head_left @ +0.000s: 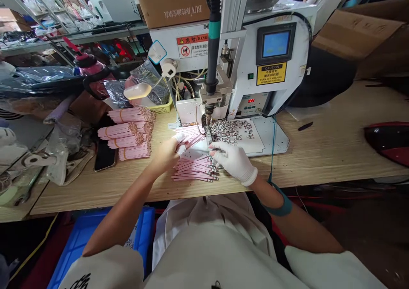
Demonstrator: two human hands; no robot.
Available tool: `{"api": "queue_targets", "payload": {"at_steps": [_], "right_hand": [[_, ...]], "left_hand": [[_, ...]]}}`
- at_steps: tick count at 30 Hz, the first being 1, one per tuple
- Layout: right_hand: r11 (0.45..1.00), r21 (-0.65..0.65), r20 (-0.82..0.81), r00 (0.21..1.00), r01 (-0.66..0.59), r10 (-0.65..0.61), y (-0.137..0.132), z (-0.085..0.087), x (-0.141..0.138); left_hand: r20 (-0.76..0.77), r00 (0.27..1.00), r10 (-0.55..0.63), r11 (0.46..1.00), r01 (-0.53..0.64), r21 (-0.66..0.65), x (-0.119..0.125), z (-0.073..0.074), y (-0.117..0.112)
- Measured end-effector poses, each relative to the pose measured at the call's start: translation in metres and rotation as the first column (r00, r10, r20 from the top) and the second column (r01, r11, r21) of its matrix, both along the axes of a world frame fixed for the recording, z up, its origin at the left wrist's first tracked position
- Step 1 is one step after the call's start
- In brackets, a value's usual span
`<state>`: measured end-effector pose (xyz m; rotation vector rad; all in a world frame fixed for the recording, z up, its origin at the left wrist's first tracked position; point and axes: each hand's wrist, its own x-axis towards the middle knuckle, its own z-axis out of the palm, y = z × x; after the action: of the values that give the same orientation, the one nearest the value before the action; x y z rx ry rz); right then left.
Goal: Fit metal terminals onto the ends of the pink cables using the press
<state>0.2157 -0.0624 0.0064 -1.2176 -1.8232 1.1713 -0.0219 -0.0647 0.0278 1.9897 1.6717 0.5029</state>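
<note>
My left hand (pixel 166 153), with white covers on its fingertips, pinches a pink wire strip beside a bunch of pink strips (pixel 191 132) on the machine's base. My right hand (pixel 235 161) wears a white glove. Its thumb and fingers are pressed together by the metal fixture (pixel 209 139) under the soldering head; what they grip is too small to make out. The soldering tip (pixel 208 117) points down just above the fixture. Many small parts (pixel 228 131) lie spread right of it. Nearer me is a pile of pink strips with small ends (pixel 193 169).
Banded bundles of pink strips (pixel 129 133) lie at left, near a dark phone (pixel 105 154). The soldering machine (pixel 236 80) stands behind my hands, with a screen (pixel 276 44). A teal cord (pixel 273 152) runs to my right wrist band (pixel 279 203). A blue crate (pixel 147 229) is below the table.
</note>
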Motion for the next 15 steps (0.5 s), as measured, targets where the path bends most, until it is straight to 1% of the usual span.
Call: {"api": "queue_targets", "payload": {"at_steps": [2, 4, 7, 9, 10, 11, 12, 13, 14, 15], "right_hand": [[0.995, -0.094, -0.099, 0.995, -0.036, 0.027, 0.002, -0.001, -0.01], [0.986, -0.147, -0.193, 0.98, -0.079, 0.049, 0.003, -0.003, -0.02], [0.986, -0.141, -0.255, 0.966, -0.086, 0.048, 0.004, -0.006, -0.031], [0.987, -0.142, -0.267, 0.963, -0.077, 0.037, 0.004, -0.005, -0.033], [0.988, -0.14, -0.266, 0.964, -0.065, 0.025, 0.004, -0.004, -0.031], [0.99, -0.136, -0.264, 0.964, -0.048, 0.01, 0.005, -0.001, -0.029], [0.991, -0.131, -0.266, 0.964, -0.02, -0.016, 0.005, 0.001, -0.025], [0.992, -0.126, -0.272, 0.961, 0.014, -0.048, 0.004, 0.005, -0.021], [0.991, -0.124, -0.283, 0.956, 0.041, -0.075, 0.004, 0.008, -0.017], [0.99, -0.128, -0.301, 0.95, 0.052, -0.089, 0.004, 0.012, -0.014]], "left_hand": [[0.04, 0.999, 0.004, 1.0, -0.004, 0.008, 0.004, 0.001, -0.01], [0.086, 0.996, -0.02, 1.0, 0.02, 0.001, 0.009, -0.001, -0.016], [0.151, 0.985, -0.083, 0.996, 0.087, -0.02, 0.014, -0.007, -0.021], [0.178, 0.977, -0.115, 0.992, 0.122, -0.029, 0.011, -0.009, -0.021], [0.185, 0.976, -0.114, 0.993, 0.12, -0.02, 0.007, -0.009, -0.021], [0.191, 0.977, -0.093, 0.996, 0.094, 0.005, 0.002, -0.007, -0.021], [0.197, 0.98, -0.042, 0.998, 0.034, 0.043, -0.003, -0.003, -0.022], [0.2, 0.979, 0.036, 0.994, -0.055, 0.093, -0.008, 0.001, -0.022], [0.196, 0.973, 0.123, 0.976, -0.154, 0.154, -0.012, 0.006, -0.024], [0.184, 0.962, 0.201, 0.947, -0.239, 0.216, -0.013, 0.011, -0.026]]}}
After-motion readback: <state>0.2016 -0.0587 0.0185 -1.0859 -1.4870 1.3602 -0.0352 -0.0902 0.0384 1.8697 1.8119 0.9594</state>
